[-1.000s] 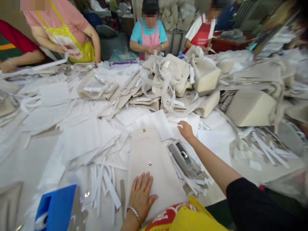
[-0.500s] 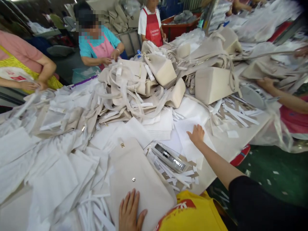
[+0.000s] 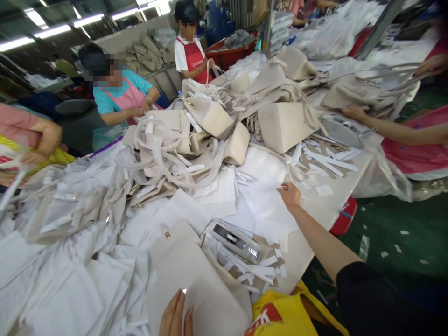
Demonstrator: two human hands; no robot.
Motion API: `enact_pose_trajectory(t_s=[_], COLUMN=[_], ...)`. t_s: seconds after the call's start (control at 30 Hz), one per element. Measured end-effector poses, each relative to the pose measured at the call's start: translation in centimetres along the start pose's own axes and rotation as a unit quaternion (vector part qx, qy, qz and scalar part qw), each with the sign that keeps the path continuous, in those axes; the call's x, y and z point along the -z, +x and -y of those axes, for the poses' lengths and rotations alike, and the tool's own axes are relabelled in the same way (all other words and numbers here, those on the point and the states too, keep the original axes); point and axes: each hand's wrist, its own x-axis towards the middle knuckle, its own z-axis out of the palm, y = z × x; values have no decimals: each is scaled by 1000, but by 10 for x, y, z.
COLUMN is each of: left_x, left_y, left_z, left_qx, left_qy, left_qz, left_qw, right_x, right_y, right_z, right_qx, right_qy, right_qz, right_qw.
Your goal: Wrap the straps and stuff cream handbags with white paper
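My left hand (image 3: 177, 317) lies flat, fingers stretched out, on a beige leather bag panel (image 3: 196, 284) with a gold clasp near its far end, at the near table edge. My right hand (image 3: 290, 193) reaches out over a white sheet (image 3: 266, 205) on the right part of the table, its fingers curled in a pinch at the sheet's far edge. Between the two hands sits a grey tape dispenser (image 3: 235, 240) among white paper strips (image 3: 255, 270).
Beige handbags (image 3: 283, 123) and straps are heaped mid-table, white sheets (image 3: 70, 280) piled left. Other people work around the table: a teal shirt with pink apron (image 3: 122, 95), a red apron (image 3: 192, 56), an arm (image 3: 392, 130) at right. The table edge (image 3: 325, 219) drops to a green floor.
The view has swung to the right and tilted. My right hand went from flat on the white sheet to a pinch at its edge. My left hand stays on the beige panel.
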Motion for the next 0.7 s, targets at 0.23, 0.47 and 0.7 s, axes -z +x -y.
enact_pose_trajectory(t_s=[0.23, 0.47, 0.7], left_x=[-11, -63, -116], left_y=[91, 177, 254], left_z=[-58, -97, -150], left_qx=[-80, -9, 155], left_qy=[-86, -185, -300], left_qz=[1, 102, 176], left_qw=[993, 977, 925], right_x=[16, 24, 47], right_y=[6, 29, 14], right_z=[33, 21, 40], right_qx=[89, 134, 297], right_qy=[-6, -185, -128], right_qz=[43, 61, -37], right_qw=[995, 971, 946])
